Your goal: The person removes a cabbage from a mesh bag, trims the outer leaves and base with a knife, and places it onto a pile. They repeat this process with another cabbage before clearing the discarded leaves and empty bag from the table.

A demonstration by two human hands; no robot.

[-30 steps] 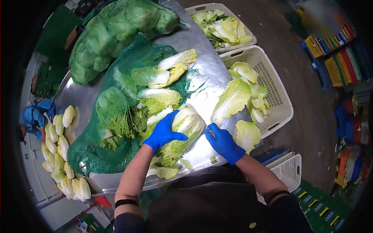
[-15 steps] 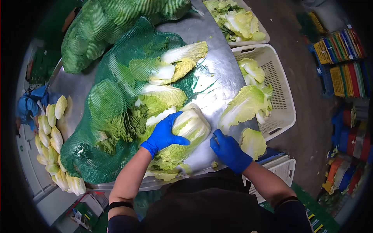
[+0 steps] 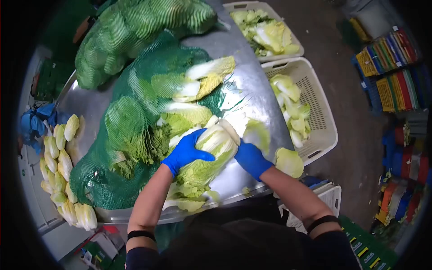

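Observation:
My left hand (image 3: 190,150) is wrapped over the near left side of a Chinese cabbage (image 3: 218,143), thumb across its leaves. The cabbage lies tilted on the metal table, its pale cut base toward the upper right. At that base end is my right hand (image 3: 253,158), curled, its fingertips hidden; what it holds cannot be made out. Just beyond it is a blurred loose leaf (image 3: 257,134). Another loose leaf (image 3: 289,163) lies to the right, at the table's edge. More Chinese cabbage (image 3: 191,113) lies behind my left hand, partly on green netting.
A green net sack (image 3: 135,33) full of cabbages lies at the back. Several trimmed cabbages (image 3: 58,168) are stacked at the left edge. White crates hold leaves: one crate (image 3: 334,128) beside the table, another crate (image 3: 300,48) behind it. Coloured crates (image 3: 396,87) stand far right.
My right hand has moved left and up against the base of the cabbage. The large leaf overlapping the crate's edge is gone from there; a blurred leaf now shows beyond my right hand.

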